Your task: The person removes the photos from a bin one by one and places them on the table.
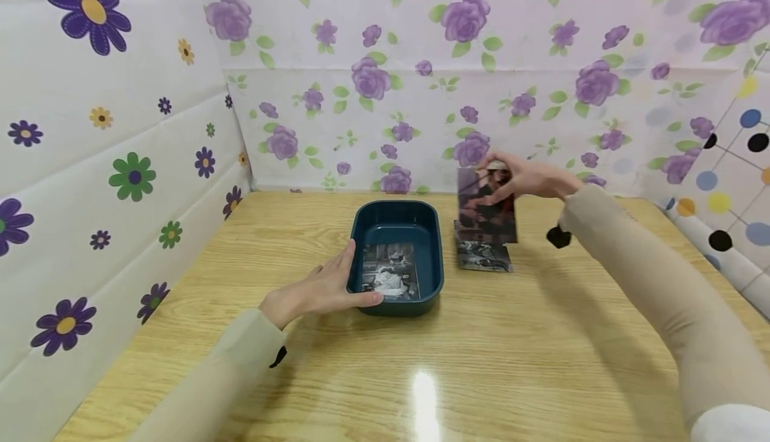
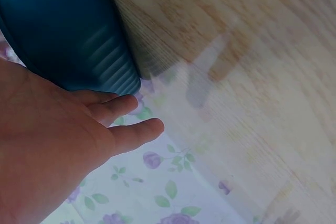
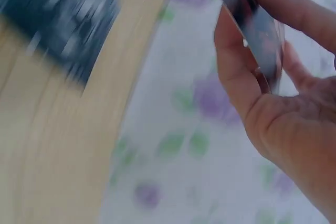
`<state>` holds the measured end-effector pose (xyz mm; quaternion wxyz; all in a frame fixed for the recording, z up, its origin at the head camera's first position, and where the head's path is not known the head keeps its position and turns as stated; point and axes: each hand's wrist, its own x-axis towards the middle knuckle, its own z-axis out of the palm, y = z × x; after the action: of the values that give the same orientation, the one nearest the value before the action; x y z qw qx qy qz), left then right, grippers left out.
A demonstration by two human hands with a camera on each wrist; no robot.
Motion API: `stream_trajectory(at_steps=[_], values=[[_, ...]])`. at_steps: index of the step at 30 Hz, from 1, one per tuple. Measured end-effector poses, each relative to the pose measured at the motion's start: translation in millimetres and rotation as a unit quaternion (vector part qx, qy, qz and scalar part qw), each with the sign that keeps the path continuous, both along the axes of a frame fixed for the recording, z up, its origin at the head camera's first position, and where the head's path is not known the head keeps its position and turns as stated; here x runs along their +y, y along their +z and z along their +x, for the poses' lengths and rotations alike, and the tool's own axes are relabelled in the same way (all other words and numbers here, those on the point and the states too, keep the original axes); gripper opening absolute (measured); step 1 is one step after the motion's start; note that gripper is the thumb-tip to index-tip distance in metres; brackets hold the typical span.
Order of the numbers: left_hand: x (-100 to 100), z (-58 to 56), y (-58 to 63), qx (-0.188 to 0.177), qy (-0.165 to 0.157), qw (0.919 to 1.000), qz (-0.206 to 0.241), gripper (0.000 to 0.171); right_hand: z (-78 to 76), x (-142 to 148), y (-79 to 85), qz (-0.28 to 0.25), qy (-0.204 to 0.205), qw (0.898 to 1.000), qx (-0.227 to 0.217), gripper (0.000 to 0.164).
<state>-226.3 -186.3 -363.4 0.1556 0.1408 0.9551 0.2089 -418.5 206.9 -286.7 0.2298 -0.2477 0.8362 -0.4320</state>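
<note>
My right hand (image 1: 523, 176) pinches a dark reddish picture card (image 1: 486, 218) between thumb and fingers, holding it upright above the table. In the right wrist view the card (image 3: 257, 30) shows nearly edge-on. Below it lies a black-and-white picture card (image 1: 484, 258), partly hidden by the held one. A dark blue tub (image 1: 438, 248) stands to the left, with another black-and-white picture card (image 1: 391, 271) flat inside it. My left hand (image 1: 321, 287) rests against the tub's left side with fingers extended, its thumb along the near rim. In the left wrist view the fingers (image 2: 134, 137) lie beside the tub's outer wall.
The wooden table (image 1: 361, 375) ends at a flower-patterned sheet (image 1: 337, 107) at the back. Similar patterned sheets rise on the left (image 1: 120, 161) and right (image 1: 734, 181) sides.
</note>
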Motion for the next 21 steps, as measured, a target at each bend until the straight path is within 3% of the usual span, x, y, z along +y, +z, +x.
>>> stream_trajectory(at_steps=[5, 9, 14, 21], values=[[0, 0.7, -0.3, -0.002, 0.002, 1.0, 0.0, 0.122, -2.2, 57, -22.4, 0.032, -0.01, 0.999, -0.03, 0.06], [0, 1.2, 0.1, -0.002, 0.003, 1.0, 0.001, 0.122, -2.4, 87, -42.4, 0.053, -0.003, 0.997, -0.05, 0.062], [0, 0.9, 0.5, 0.001, 0.004, 1.0, 0.001, 0.121, -1.6, 98, -61.5, 0.086, -0.001, 0.995, -0.05, 0.065], [3, 1.7, 1.1, -0.006, 0.004, 1.0, 0.005, 0.121, 2.5, 94, -77.9, 0.117, -0.023, 0.993, -0.001, 0.065]])
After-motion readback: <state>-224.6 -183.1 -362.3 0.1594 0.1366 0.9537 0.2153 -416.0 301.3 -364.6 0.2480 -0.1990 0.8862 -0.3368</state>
